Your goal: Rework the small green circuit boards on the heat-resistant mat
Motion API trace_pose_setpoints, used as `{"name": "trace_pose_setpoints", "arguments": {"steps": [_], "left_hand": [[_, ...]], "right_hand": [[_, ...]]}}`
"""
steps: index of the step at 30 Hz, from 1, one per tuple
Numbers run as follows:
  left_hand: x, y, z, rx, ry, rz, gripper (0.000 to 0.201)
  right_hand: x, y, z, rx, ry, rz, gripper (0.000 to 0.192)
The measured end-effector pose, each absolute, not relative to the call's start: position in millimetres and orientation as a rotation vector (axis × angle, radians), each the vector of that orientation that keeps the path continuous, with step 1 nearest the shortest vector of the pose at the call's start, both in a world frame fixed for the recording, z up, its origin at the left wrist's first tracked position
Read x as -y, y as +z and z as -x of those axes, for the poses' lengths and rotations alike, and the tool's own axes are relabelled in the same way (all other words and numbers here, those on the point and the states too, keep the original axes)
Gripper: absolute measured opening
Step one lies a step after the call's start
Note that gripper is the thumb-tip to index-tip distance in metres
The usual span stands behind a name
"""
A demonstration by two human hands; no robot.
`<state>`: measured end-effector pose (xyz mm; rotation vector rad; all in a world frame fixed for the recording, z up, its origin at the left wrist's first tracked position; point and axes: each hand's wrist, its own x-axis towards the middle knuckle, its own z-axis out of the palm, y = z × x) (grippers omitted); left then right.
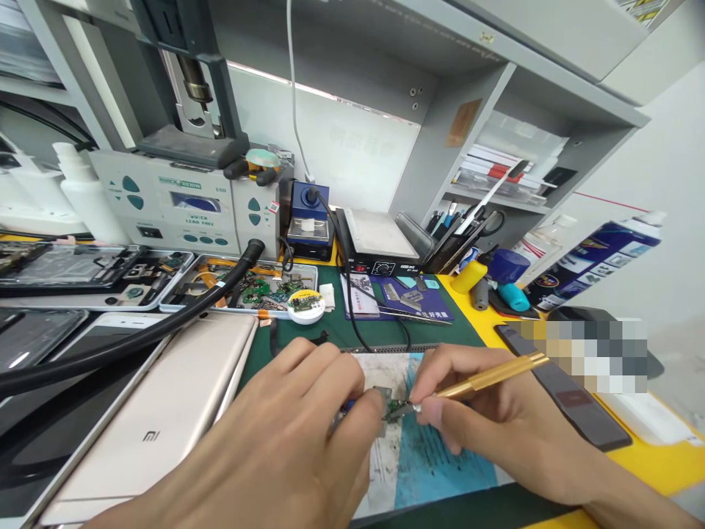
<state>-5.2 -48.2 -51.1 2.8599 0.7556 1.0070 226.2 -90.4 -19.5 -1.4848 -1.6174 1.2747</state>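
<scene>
A person's left hand pins a small green circuit board against a stained work mat at the front of the table, fingers closed about the board's left edge. The right hand pinches a gold-handled tool like a pen, its grip shut tight on the shaft, the metal tip touching the board's right side. The handle slants up and to the right, away from the board.

Just left of the hands lies a gold phone back, face down. Across it runs a thick black hose that leads up to a grey rework station at the rear. In front of the station sits a tray of loose parts, with a small round white tin at its right corner. A black hot plate stands behind the mat, a blue spray can lies tilted at the far right, and a dark phone rests near the right hand.
</scene>
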Motion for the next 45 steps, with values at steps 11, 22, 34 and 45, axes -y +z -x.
{"name": "trace_pose_setpoints", "arguments": {"steps": [11,22,34,45], "left_hand": [[45.7,-55.7,7.2,-0.684,1.008,-2.905,0.01],[48.7,-59.3,6.7,-0.69,0.984,-2.89,0.011],[45.0,-57.2,5.6,-0.651,1.037,-2.902,0.012],[44.5,-54.7,2.1,-0.744,1.075,-2.864,0.01]], "right_hand": [[90.9,-21.6,-224.9,1.609,1.287,1.488,0.024],[93.8,-20.8,-226.1,1.633,1.274,1.5,0.024],[90.7,-22.1,-224.7,1.661,1.242,1.478,0.021],[91.8,-24.7,-226.1,1.636,1.255,1.463,0.02]]}}
